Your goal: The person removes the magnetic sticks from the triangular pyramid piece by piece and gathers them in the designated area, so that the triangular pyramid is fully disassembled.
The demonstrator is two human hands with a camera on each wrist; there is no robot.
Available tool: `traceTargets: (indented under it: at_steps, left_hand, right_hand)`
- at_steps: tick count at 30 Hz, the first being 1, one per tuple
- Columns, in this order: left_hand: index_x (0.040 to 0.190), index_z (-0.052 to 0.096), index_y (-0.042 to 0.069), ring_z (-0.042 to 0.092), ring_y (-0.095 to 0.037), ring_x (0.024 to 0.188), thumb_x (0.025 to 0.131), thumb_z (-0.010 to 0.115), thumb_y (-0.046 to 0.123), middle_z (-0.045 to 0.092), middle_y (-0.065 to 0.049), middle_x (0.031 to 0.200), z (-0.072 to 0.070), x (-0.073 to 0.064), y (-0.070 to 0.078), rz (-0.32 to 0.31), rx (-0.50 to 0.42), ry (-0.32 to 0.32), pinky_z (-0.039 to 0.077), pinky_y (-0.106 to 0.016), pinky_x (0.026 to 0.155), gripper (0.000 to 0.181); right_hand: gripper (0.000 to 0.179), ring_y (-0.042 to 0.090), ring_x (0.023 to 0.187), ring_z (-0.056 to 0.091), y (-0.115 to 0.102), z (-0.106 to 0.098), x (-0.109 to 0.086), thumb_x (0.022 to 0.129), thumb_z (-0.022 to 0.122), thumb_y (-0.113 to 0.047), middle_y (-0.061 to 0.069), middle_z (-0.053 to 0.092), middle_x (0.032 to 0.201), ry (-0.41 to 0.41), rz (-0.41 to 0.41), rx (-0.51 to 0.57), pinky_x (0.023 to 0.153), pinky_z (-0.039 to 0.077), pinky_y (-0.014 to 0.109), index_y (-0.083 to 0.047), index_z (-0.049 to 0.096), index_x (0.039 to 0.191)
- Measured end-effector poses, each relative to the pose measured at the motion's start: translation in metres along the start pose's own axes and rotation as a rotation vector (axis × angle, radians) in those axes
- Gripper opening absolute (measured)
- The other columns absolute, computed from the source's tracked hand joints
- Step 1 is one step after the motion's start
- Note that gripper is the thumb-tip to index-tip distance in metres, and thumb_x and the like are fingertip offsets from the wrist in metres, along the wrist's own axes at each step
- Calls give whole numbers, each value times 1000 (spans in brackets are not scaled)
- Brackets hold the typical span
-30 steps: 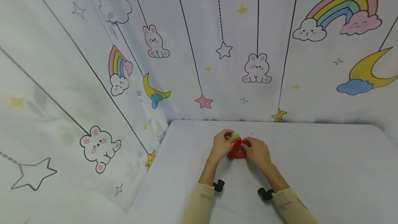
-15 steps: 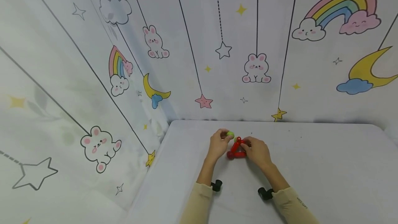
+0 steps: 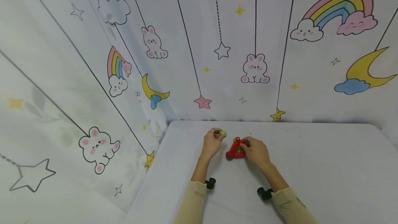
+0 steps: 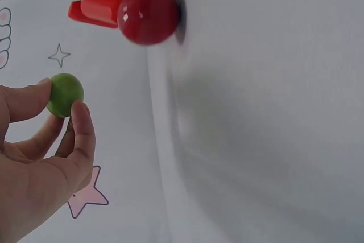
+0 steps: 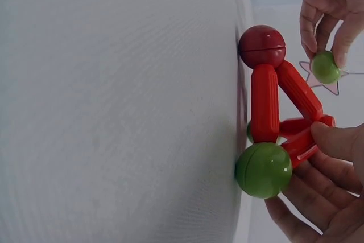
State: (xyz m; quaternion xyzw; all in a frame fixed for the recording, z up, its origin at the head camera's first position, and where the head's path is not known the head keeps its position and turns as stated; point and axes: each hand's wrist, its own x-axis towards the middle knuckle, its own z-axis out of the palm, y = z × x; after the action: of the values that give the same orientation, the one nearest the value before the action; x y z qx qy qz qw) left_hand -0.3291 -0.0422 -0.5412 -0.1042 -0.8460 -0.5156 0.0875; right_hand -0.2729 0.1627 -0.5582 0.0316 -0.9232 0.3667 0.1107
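In the head view my left hand point(image 3: 212, 143) pinches a small green ball point(image 3: 222, 132) between thumb and fingertips, held in the air left of a frame of magnetic rods and balls. The left wrist view shows this green ball point(image 4: 66, 95) apart from the frame. My right hand point(image 3: 257, 150) pinches the red rods point(image 5: 324, 120) where they meet at the top. At the frame's base are a red ball point(image 5: 262, 46), a larger green ball point(image 5: 264, 170) and a partly hidden green ball point(image 5: 250, 132) behind. A red rod point(image 5: 265, 103) joins the red and larger green balls.
The frame stands on a white-covered table point(image 3: 326, 168) near its far edge. A white curtain point(image 3: 183, 44) with printed rabbits, stars and rainbows hangs behind and to the left. Black wrist-worn devices point(image 3: 264, 193) sit near both sleeves.
My left hand has moved left, away from the top of the red rods, carrying the green ball with it. My right hand stays at the frame, nearly still.
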Motion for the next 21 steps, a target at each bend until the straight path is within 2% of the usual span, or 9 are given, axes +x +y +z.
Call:
traceTargets:
  at_steps: [5, 10, 21]
  left_hand:
    - [118, 70, 3, 67, -18, 95, 95, 77, 11, 70, -10, 111, -7, 7, -4, 12, 52, 11, 58, -29, 81, 26]
    - [119, 70, 3, 65, -17, 94, 94, 78, 12, 69, -9, 111, -10, 17, -9, -7, 106, 6, 56, -27, 80, 27]
    - [119, 70, -1, 64, -21, 94, 94, 77, 7, 68, -15, 110, -12, 28, -25, 7, 128, 1, 56, -31, 79, 27]
  right_hand:
    - [25, 31, 97, 73, -1, 0, 0, 98, 74, -19, 11, 77, 102, 0, 3, -9, 87, 57, 54, -2, 74, 117]
    - [24, 29, 94, 72, -2, -1, 0, 97, 74, -19, 10, 77, 100, 8, 0, -18, 85, 57, 52, -3, 74, 115]
    - [23, 29, 94, 72, -2, 0, 0, 97, 75, -21, 8, 77, 98, 6, 6, -8, 83, 57, 51, -4, 75, 113]
